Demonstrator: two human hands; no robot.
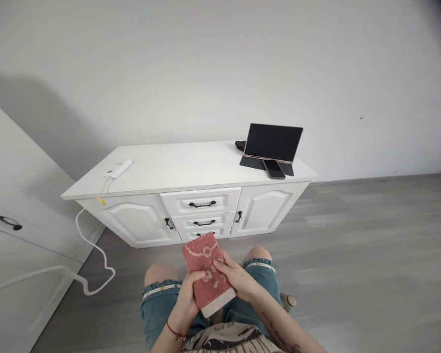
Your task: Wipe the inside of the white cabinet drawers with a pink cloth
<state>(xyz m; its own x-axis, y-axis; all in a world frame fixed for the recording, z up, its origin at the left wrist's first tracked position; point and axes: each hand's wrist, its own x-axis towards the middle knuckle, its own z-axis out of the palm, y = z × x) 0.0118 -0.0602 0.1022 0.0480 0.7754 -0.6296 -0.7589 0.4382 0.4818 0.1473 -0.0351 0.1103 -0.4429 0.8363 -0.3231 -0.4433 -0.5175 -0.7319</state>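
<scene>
A folded reddish-pink towel (pixel 210 262) with a pale pattern and a cream band along its near edge is held above my lap. My left hand (pixel 189 294) grips its left side, thumb on top and the fingers hidden beneath. On the other side my right hand (pixel 236 278) holds the towel's right edge, its thumb also resting on the upper face. The towel tilts slightly, its far end close to the drawer fronts in the view.
Ahead stands a white cabinet (pixel 180 166) with dark handles. On it are a tablet-like screen (pixel 273 142), a phone (pixel 274 169) and a white power strip (pixel 119 168). Its white cable (pixel 103 255) trails down at left, beside a white wardrobe (pixel 18 196).
</scene>
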